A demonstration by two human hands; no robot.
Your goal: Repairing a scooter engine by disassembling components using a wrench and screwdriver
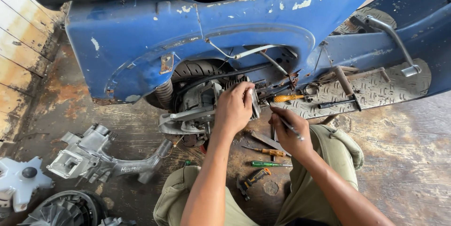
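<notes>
Two bare hands work at the open flank of a worn blue scooter [141, 42], where you crouch on a stained floor [399, 160]. Your left hand [233, 106] is clasped over the finned engine part [202, 99] just below the rear tyre [190, 69], steadying it. Your right hand [287, 132], just to the right, pinches a thin metal tool [289, 125] whose tip points at the engine; its kind is too small to tell. By the look of it, you are midway through loosening or fitting something on the engine. A yellow-handled screwdriver [287, 98] lies on the footboard [376, 92] to the right; two more screwdrivers [268, 158] lie near your knees. A grey engine casing [94, 158] sits on the floor, left.
</notes>
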